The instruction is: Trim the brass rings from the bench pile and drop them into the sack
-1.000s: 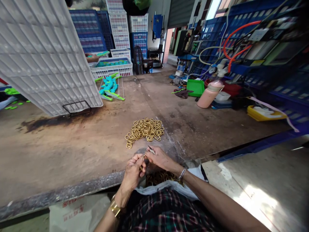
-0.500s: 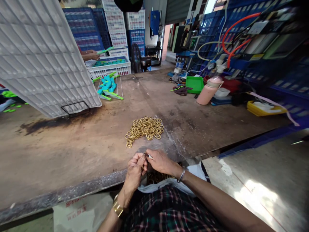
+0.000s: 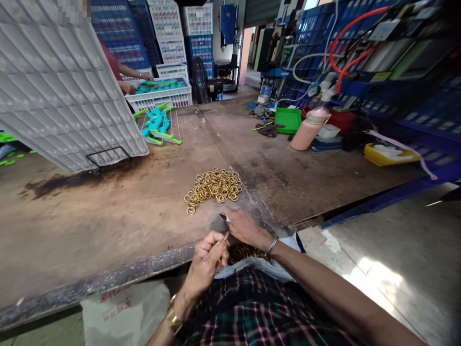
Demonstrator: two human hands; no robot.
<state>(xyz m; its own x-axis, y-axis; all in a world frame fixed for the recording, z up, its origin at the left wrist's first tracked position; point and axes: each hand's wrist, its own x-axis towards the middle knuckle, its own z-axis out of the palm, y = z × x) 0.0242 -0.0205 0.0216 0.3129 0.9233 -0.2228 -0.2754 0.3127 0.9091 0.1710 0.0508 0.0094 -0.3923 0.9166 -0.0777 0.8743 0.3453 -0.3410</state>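
Observation:
Low over the table's front edge, my left hand is closed, its thumb and fingers pinching a brass ring. My right hand grips a small knife-like blade with a dark pointed tip, aimed left; its handle is hidden in the palm. Blade and ring are apart. Beyond both hands, a loose pile of brass rings lies on the wooden table. More brass rings sit in a pale bag at my lap, partly covered by my right wrist.
A tall white ribbed panel leans at left, near turquoise-and-green toy bows. At right stand a pink bottle, a green tray and a yellow tray. A co-worker's hands are over a white crate.
My hands, together before, have separated: the right with the blade moved up and forward, the left with the ring came slightly down and right. The co-worker's hands moved down into the crate.

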